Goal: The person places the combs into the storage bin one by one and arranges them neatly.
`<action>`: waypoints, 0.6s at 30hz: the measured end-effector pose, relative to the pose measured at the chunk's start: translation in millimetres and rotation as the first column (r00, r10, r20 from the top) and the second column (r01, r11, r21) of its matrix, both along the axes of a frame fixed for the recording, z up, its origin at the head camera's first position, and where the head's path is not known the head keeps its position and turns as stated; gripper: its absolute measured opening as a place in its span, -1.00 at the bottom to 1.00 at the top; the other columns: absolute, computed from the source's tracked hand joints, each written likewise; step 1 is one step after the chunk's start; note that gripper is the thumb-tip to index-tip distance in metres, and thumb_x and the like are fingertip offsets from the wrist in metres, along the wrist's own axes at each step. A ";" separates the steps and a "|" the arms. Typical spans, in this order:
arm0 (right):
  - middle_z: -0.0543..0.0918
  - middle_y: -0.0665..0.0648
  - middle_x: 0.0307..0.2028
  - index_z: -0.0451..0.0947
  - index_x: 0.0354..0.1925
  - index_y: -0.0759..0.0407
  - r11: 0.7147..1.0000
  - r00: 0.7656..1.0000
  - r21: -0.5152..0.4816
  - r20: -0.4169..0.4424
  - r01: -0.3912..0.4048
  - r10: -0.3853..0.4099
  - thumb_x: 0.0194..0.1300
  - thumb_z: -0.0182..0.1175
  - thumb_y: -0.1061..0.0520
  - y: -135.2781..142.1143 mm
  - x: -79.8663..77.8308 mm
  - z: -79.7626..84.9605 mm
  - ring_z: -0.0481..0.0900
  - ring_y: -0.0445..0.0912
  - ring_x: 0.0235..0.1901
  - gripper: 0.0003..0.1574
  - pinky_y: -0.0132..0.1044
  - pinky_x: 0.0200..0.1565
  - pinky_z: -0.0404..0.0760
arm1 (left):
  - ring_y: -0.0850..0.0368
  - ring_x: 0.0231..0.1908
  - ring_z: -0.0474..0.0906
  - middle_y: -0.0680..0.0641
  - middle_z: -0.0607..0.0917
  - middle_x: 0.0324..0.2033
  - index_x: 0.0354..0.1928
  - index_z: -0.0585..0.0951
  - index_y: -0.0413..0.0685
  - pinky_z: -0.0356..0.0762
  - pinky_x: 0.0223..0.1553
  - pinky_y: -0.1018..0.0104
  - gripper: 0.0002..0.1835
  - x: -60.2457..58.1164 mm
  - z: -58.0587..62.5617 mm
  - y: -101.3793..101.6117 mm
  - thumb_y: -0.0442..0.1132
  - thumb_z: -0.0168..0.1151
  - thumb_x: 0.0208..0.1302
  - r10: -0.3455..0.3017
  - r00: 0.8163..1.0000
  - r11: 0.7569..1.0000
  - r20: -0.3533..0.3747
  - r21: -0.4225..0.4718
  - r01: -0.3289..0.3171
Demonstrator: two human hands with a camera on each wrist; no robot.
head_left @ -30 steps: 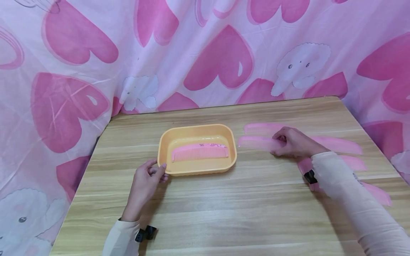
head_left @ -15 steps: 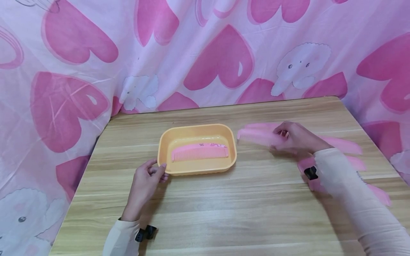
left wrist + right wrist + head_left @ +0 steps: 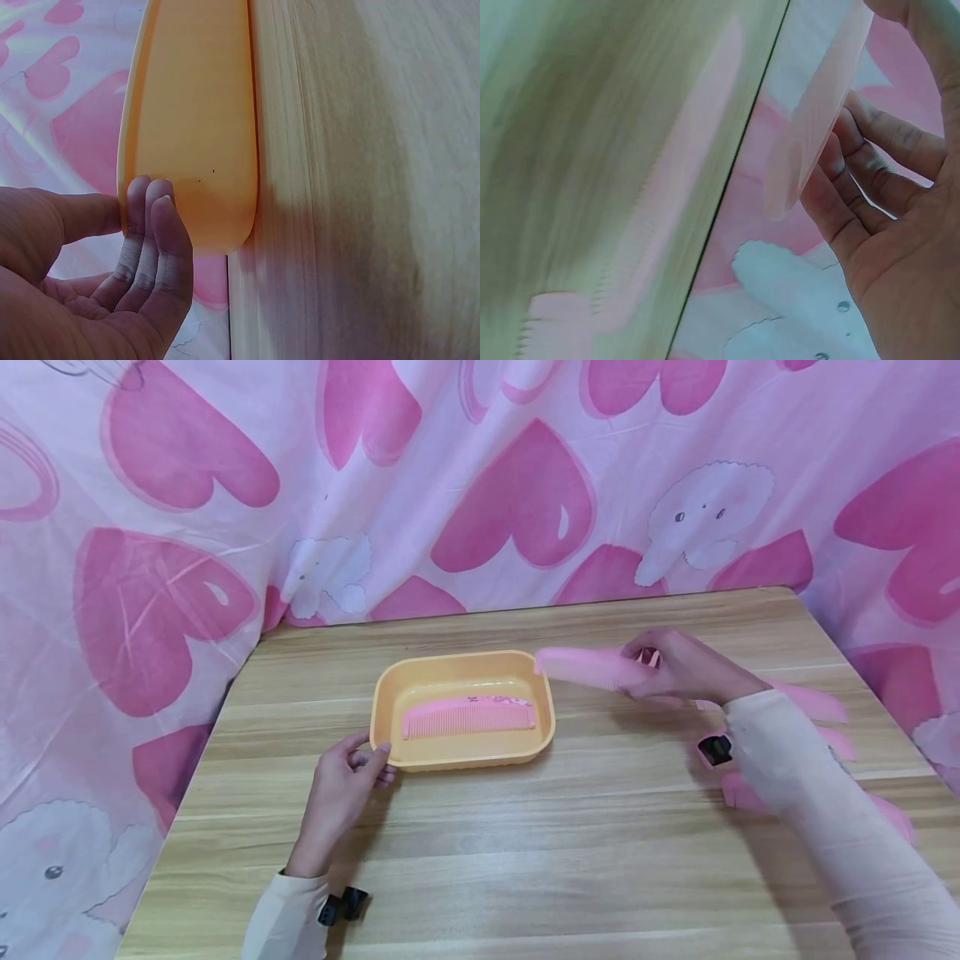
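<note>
A yellow-orange plastic tray (image 3: 465, 763) stands on the table with one pink comb (image 3: 468, 718) lying inside it. My left hand (image 3: 341, 793) pinches the tray's near left corner; the left wrist view has the thumb at the rim and the fingers against the outer wall (image 3: 202, 135). With my right hand (image 3: 690, 668) I grip another pink comb (image 3: 592, 667) above the table. Its far end reaches the tray's right rim from above. In the right wrist view this held comb (image 3: 817, 120) is apart from the tabletop.
Several more pink combs lie on the wooden table (image 3: 480, 868) at the right, such as a comb (image 3: 813, 700) partly behind my right arm. A comb (image 3: 675, 180) lies below the right hand. Pink heart-print cloth (image 3: 510, 502) hangs behind and beside the table.
My right hand has lifted a comb off the table and carried it up and left to the tray's right rim. The left hand and tray have stayed put.
</note>
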State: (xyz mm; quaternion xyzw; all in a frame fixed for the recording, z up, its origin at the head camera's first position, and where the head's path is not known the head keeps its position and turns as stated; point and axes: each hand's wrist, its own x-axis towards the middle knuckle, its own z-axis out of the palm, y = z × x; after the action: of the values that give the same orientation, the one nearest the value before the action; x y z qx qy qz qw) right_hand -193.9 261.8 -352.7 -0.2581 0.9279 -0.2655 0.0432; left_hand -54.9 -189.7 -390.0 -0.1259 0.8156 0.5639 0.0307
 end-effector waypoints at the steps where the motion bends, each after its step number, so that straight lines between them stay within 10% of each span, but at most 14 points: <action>1: 0.68 0.10 -0.30 0.71 -0.14 0.30 1.000 1.000 0.003 0.000 -0.002 0.002 -0.03 0.57 0.12 -2.8 -0.8 1.8 0.56 -0.06 -0.28 -0.53 -0.28 -0.26 0.59 | 0.18 -0.45 0.70 -0.14 0.75 -0.45 0.33 0.40 -0.42 0.74 -0.34 0.37 -0.51 -0.1 0.1 0.0 -0.30 0.20 0.48 0.000 1.000 1.000 0.001 -0.002 0.000; 18: 0.68 0.04 -0.30 0.71 -0.16 0.21 0.993 0.993 0.006 -0.005 -0.120 0.120 -0.07 0.60 0.03 -70.6 -14.1 23.2 0.55 -0.08 -0.29 -0.50 -0.19 -0.22 0.62 | 0.12 -0.43 0.71 -0.21 0.76 -0.41 0.31 0.44 -0.40 0.73 -0.35 0.39 -0.52 -0.5 2.6 0.8 -0.27 0.20 0.48 0.004 1.000 1.000 0.005 -0.021 -0.004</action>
State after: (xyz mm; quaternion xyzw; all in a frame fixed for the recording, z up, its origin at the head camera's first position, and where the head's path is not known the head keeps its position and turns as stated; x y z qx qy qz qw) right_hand -208.0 191.2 -329.6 -0.3139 0.9116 -0.2592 0.0574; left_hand -55.4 -188.9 -387.4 -0.1291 0.8213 0.5549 0.0304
